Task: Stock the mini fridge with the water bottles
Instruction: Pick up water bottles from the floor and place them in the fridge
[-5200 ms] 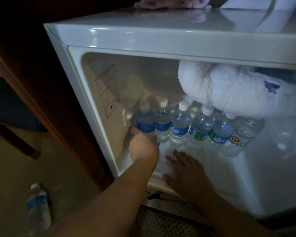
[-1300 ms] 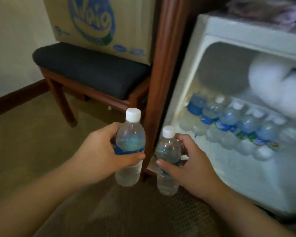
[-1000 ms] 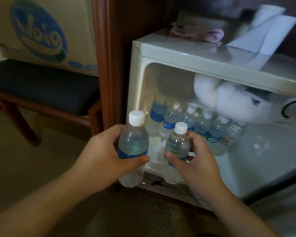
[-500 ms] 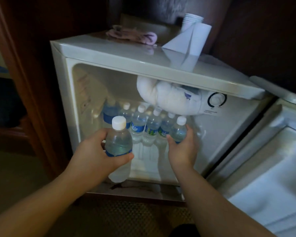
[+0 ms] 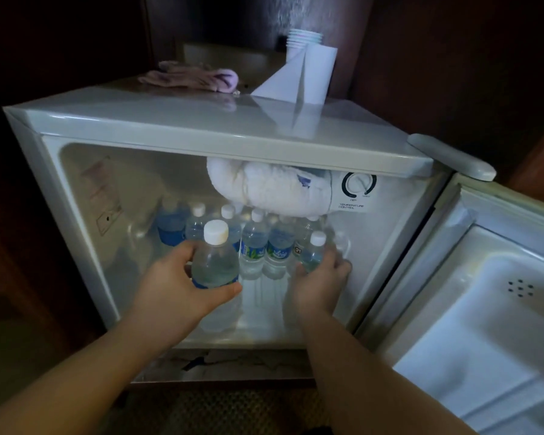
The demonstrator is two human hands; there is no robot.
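Note:
The white mini fridge [image 5: 182, 124] stands open in front of me. A row of several clear water bottles [image 5: 252, 246] with white caps and blue labels stands at the back of its floor. My left hand [image 5: 176, 287] grips a water bottle [image 5: 215, 262] upright at the fridge's mouth. My right hand [image 5: 321, 284] holds a smaller-looking bottle [image 5: 314, 254] upright inside, at the right end of the row. A thick lump of white frost [image 5: 264, 189] hangs from the freezer part above the row.
The fridge door [image 5: 484, 309] hangs open to the right. On the fridge top lie a pink cloth [image 5: 192, 78] and a paper towel roll [image 5: 308, 73] with stacked cups behind it. A temperature dial [image 5: 358, 185] sits at the upper right inside. Dark wooden panels surround the fridge.
Both hands moved forward with their bottles. The right bottle has gone from the fridge's mouth to the right end of the row; the left bottle has come up to the opening.

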